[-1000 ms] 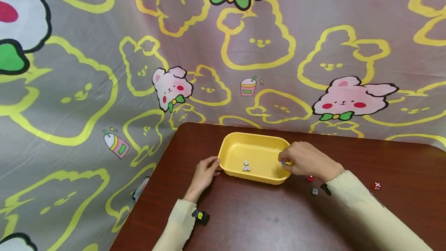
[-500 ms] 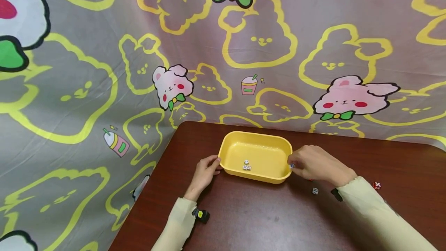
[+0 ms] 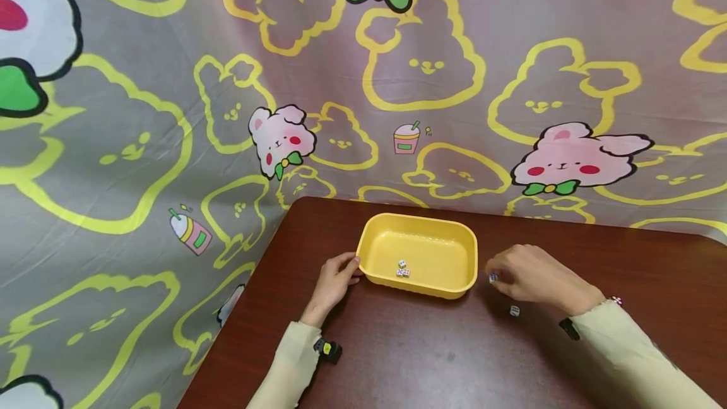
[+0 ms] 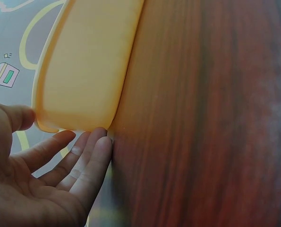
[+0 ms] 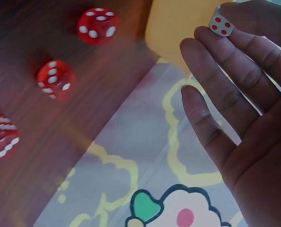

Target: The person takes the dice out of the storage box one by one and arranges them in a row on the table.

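My left hand (image 3: 332,283) holds the left end of a yellow plastic tray (image 3: 474,251); in the left wrist view its thumb is at the rim and its fingertips touch the end wall (image 4: 79,124). Three small white dice (image 3: 402,264) lie together in the tray's front left part. Just right of the tray, my right hand (image 3: 536,279) pinches a white die (image 5: 221,27) between thumb and fingertips above the table. That die shows red pips in the right wrist view and blue ones in the head view.
A greyish die (image 3: 514,311) lies on the brown table (image 3: 426,358) below the right hand. Red dice with white pips (image 5: 98,26) rest on the table in the right wrist view; in the head view one (image 3: 617,300) peeks out behind the wrist. Patterned cloth (image 3: 318,68) hangs behind.
My right hand has moved right, from over the tray's right end to beyond its rim, carrying the white die. The left hand and tray have stayed nearly still.
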The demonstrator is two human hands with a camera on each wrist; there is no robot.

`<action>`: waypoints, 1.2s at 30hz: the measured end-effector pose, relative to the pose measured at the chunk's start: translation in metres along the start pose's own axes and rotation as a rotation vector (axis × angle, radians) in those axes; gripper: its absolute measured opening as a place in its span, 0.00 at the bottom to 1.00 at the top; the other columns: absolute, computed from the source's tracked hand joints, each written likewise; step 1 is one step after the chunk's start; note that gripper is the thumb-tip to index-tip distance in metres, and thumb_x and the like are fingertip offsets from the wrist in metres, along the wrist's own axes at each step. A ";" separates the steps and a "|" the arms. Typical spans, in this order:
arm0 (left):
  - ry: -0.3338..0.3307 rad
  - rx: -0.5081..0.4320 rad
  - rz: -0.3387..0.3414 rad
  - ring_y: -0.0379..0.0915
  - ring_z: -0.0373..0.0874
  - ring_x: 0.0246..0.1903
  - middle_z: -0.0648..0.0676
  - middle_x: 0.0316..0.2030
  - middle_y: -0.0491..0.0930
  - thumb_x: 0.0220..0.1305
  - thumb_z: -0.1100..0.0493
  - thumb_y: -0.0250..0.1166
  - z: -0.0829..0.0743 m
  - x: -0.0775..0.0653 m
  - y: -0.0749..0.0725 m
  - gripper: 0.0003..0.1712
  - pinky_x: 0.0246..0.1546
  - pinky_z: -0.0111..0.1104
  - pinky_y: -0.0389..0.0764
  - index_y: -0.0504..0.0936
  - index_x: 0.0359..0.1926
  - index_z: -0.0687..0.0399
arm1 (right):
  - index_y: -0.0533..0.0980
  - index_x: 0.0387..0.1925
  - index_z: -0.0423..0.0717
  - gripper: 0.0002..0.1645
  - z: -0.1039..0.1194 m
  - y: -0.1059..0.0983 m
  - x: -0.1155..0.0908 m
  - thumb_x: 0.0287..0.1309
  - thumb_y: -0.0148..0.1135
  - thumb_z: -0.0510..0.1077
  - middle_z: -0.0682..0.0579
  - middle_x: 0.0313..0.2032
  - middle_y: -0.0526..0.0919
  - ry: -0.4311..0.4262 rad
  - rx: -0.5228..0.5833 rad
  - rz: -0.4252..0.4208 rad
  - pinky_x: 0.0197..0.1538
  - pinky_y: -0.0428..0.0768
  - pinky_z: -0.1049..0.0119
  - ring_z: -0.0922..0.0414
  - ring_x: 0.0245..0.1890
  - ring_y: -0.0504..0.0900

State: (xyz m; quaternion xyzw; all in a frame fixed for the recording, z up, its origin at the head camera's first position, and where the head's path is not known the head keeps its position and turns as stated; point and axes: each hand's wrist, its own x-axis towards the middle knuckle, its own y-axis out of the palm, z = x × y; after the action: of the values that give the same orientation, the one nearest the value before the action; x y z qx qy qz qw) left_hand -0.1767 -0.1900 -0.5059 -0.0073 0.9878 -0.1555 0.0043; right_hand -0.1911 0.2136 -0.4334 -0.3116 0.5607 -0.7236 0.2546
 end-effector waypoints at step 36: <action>0.001 0.011 0.003 0.89 0.53 0.45 0.68 0.54 0.85 0.79 0.56 0.58 0.003 0.002 0.000 0.22 0.44 0.39 0.93 0.80 0.62 0.68 | 0.76 0.22 0.66 0.21 -0.026 0.027 -0.062 0.45 0.76 0.36 0.74 0.19 0.67 0.094 0.059 0.057 0.23 0.61 0.77 0.74 0.21 0.61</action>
State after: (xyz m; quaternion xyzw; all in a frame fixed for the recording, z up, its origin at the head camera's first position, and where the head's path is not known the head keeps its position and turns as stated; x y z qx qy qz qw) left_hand -0.1789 -0.1910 -0.5088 -0.0056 0.9869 -0.1611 0.0039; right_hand -0.1676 0.2684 -0.4743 -0.2538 0.5592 -0.7461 0.2575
